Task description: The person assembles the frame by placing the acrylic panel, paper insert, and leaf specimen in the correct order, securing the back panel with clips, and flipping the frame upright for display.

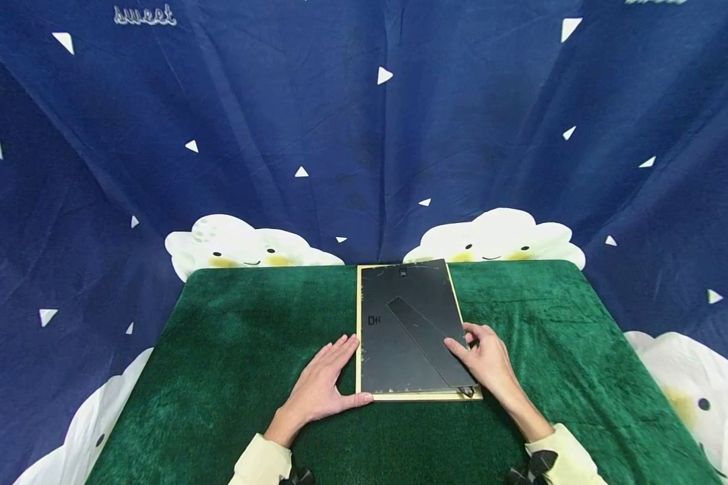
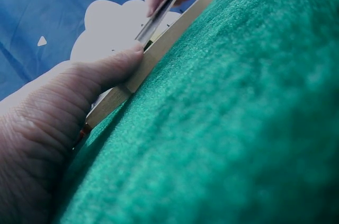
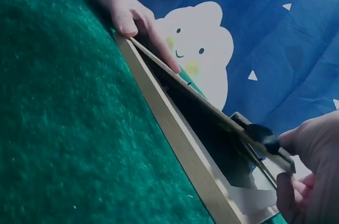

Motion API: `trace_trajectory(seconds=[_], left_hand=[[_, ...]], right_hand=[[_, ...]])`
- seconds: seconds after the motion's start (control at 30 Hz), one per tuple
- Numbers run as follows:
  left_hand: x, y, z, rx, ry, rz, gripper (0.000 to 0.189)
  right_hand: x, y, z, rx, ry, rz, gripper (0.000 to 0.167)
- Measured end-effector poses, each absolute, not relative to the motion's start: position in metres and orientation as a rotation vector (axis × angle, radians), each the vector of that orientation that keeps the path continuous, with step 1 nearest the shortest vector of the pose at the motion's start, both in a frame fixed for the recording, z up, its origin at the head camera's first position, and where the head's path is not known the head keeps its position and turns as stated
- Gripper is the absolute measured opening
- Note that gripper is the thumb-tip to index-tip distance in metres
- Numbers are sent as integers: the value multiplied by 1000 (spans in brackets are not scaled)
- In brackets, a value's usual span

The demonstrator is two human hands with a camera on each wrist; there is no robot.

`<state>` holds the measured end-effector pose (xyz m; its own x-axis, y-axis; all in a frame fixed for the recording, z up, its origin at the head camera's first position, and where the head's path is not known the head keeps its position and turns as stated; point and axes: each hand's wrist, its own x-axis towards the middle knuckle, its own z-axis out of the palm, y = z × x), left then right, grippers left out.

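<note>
A light wooden picture frame [image 1: 421, 397] lies face down, its black backing board [image 1: 409, 330] tilted up along the right side. My right hand [image 1: 491, 360] pinches the board's right edge between thumb and fingers. In the right wrist view, a dark gap opens between the raised board [image 3: 212, 110] and the wooden frame [image 3: 164, 110]. At the near left corner my left hand [image 1: 321, 384] rests against the frame, fingers straight along its left side and thumb on the near edge. A stand leg [image 1: 421, 343] lies flat against the board.
Green plush cloth [image 1: 249, 337] covers the table under the frame. Behind it hangs a blue curtain [image 1: 315, 101] with white triangles and smiling clouds. The table's far edge runs just beyond the frame's top.
</note>
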<state>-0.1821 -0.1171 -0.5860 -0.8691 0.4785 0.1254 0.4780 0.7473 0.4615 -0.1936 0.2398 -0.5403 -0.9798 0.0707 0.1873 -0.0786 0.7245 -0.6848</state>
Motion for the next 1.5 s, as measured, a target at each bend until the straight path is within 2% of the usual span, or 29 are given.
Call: trace_trajectory(seconds=[0.17,0.23,0.43,0.6,0.8,1.3,1.5], left_hand=[[-181,-118,-586,798,2935,766,114],[-181,-118,-586,798,2934,769,114],[-180,-117,-586,793,2932,775,114],[-179,-117,-586,796,2928,782,114],[-178,-118,-586,795,2928,795,114],[-181,-116,-586,831,2932,786,114],[-182,-118,-586,934,2924,894,100]], right_hand=[[-194,243,-543,103,-2706,1023,30],[-193,244,-544,130,-2687,1014,28],[-192,244,-550,166,-2645,992,37],[-191,244,-558,191,-2716,925,39],[-188,243,-560,231,-2779,892,52],[-191,244,-569,303,-2734,869,50],[-192,243,-568,295,-2781,861,54]])
